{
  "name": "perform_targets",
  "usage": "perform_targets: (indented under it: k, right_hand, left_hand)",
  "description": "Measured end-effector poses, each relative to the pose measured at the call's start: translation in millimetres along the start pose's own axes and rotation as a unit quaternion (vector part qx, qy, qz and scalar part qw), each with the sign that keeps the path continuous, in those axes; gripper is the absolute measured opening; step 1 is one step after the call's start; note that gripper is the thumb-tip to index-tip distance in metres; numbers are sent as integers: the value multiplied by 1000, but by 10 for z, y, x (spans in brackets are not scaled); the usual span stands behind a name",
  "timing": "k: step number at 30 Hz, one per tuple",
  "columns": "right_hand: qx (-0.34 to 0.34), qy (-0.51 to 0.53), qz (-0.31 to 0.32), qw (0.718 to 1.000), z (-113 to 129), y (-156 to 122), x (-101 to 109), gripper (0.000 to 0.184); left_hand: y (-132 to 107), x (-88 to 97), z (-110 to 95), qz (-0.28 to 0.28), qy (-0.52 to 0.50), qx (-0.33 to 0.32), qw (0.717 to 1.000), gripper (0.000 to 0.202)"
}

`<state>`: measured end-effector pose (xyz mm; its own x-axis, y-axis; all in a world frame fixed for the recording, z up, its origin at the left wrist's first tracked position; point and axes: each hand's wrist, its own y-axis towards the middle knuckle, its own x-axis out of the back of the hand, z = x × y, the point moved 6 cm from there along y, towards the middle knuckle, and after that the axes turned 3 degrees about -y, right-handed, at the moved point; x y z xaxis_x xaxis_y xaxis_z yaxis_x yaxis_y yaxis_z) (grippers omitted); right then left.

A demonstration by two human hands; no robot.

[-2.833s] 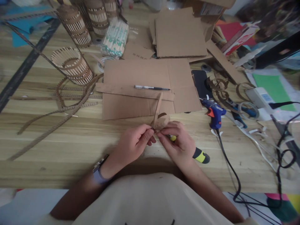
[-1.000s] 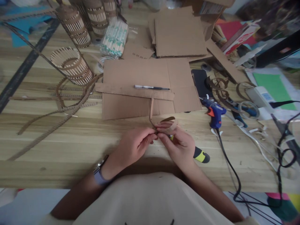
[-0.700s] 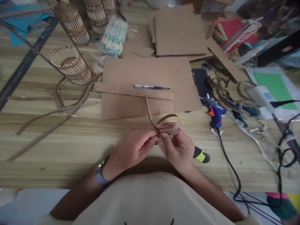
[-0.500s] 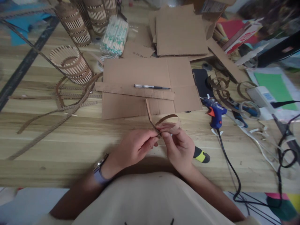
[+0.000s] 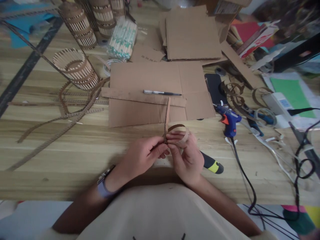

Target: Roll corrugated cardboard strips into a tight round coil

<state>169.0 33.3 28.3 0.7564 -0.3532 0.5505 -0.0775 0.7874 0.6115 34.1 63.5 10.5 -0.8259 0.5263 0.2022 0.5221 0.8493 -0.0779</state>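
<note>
Near the table's front edge, my left hand (image 5: 142, 156) and my right hand (image 5: 187, 158) meet around a narrow cardboard strip (image 5: 167, 115). The strip's free end points away from me over the cardboard sheet (image 5: 135, 115). Its other part curls into a loop over the fingers of my right hand. Both hands are closed, pinching the strip where the loop meets the straight part. Fingers partly hide that joint. A tool handle (image 5: 213, 165), black and yellow, sticks out beside my right hand; its other end is hidden. A pen (image 5: 162, 92) lies on a flat cardboard piece (image 5: 120, 95).
On the right rest a blue glue gun (image 5: 230, 121) with its black cable, a dark phone (image 5: 216, 88) and curled strips (image 5: 233, 90). Loose strips (image 5: 82, 113) and a stick basket (image 5: 77, 70) are at left. Behind are wrapped sticks (image 5: 122, 40) and stacked cardboard (image 5: 192, 36).
The strip's free end has swung rightward and stands straighter, pointing away from me. Both hands have shifted slightly left, keeping their pinch on the strip.
</note>
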Motion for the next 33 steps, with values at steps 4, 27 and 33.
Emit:
perform_targets:
  k: [4, 27, 33]
  right_hand:
    - [-15, 1, -1, 1000, -26, -17, -8, 21]
    - [-11, -1, 16, 1000, -56, 5, -35, 19]
    - [-6, -36, 9, 999, -42, -14, -29, 19]
  left_hand:
    - [-9, -14, 15, -1, -8, 1, 1000, 24]
    - [24, 46, 43, -36, 51, 0, 998, 22]
    - [9, 18, 53, -25, 29, 0, 999, 23]
